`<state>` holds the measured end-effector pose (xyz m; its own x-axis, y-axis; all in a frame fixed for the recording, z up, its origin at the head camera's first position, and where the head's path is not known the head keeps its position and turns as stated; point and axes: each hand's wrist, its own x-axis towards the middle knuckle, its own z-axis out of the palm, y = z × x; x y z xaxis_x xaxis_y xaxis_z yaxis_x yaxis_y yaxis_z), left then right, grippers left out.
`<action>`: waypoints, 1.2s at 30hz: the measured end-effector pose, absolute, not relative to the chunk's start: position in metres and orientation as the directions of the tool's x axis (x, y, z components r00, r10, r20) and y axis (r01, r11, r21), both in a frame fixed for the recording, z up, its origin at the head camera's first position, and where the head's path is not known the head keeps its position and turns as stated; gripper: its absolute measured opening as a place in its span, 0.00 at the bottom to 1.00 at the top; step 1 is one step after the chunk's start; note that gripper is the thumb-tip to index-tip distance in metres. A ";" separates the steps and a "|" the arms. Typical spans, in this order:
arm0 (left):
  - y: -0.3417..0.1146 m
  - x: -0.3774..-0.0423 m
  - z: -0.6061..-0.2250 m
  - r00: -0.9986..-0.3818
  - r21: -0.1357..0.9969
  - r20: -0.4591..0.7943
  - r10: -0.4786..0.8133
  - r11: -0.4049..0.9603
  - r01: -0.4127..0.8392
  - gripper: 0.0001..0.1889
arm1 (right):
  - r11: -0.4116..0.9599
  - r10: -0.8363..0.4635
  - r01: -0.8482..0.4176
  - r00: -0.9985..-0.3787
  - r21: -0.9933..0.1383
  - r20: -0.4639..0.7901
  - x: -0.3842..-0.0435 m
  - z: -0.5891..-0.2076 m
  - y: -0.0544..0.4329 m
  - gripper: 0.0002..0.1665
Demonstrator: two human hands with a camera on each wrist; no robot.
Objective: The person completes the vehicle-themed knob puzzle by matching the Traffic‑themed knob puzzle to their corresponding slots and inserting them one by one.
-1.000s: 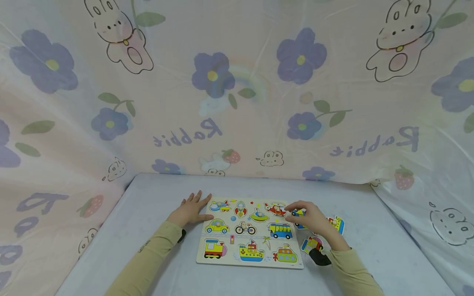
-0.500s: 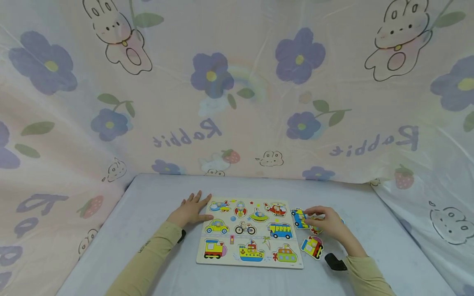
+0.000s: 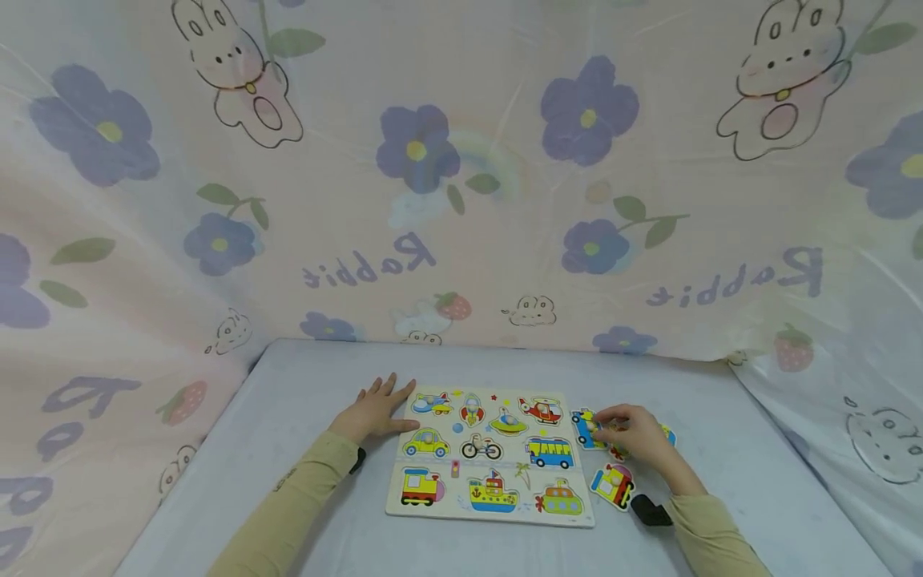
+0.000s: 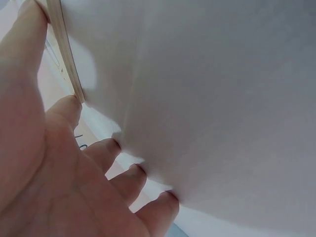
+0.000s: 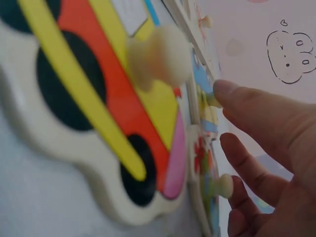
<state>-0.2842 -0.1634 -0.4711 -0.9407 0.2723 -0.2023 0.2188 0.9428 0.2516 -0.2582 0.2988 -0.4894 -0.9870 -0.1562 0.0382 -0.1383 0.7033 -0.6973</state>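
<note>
A wooden vehicle puzzle board (image 3: 490, 520) lies on the table. My left hand (image 3: 371, 413) is spread at its upper left corner; in the left wrist view the thumb and index finger touch the board's edge (image 4: 67, 52), and the other fingertips rest on the table. Right of the board, my right hand (image 3: 638, 439) has thumb and index finger at the knob of a bus puzzle piece (image 3: 582, 433), seeming to pinch it. The piece lies flat on the table. Nearer me is a train piece (image 3: 614, 486), large in the right wrist view with its pale knob (image 5: 168, 57).
Under and behind my right hand lie more knobbed pieces, partly hidden, one with a red propeller (image 5: 198, 155). A white cloth covers the table (image 3: 317, 521). A curtain (image 3: 490, 240) printed with flowers and rabbits hangs at the back and sides.
My right hand has moved right, from the helicopter at the board's upper right to the bus piece, and stayed there over the last half second. My left hand has kept its place.
</note>
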 end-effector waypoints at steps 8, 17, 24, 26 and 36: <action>-0.164 -0.282 -0.471 -0.941 0.253 -0.191 0.280 0.940 0.228 0.45 | 0.741 -0.122 -0.079 -0.992 -0.667 -0.017 -0.269 -0.493 0.296 0.13; -0.164 -0.285 -0.471 -0.938 0.254 -0.188 0.291 0.937 0.240 0.45 | 0.745 -0.132 -0.101 -0.991 -0.659 0.003 -0.272 -0.494 0.296 0.13; -0.163 -0.283 -0.475 -0.938 0.273 -0.202 0.281 0.936 0.221 0.46 | 0.755 -0.150 -0.127 -0.989 -0.643 0.020 -0.271 -0.490 0.299 0.10; -0.164 -0.283 -0.476 -0.936 0.272 -0.210 0.281 0.937 0.220 0.46 | 0.756 -0.154 -0.137 -0.988 -0.640 0.029 -0.271 -0.489 0.300 0.09; -0.166 -0.286 -0.475 -0.934 0.277 -0.186 0.305 0.929 0.247 0.46 | 0.739 -0.183 -0.169 -0.982 -0.652 0.047 -0.275 -0.483 0.299 0.11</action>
<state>-0.2864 -0.1659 -0.4754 -0.9341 0.3045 -0.1865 0.2474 0.9285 0.2768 -0.2753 0.2992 -0.4832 -0.9819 -0.1833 0.0470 -0.1692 0.7390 -0.6521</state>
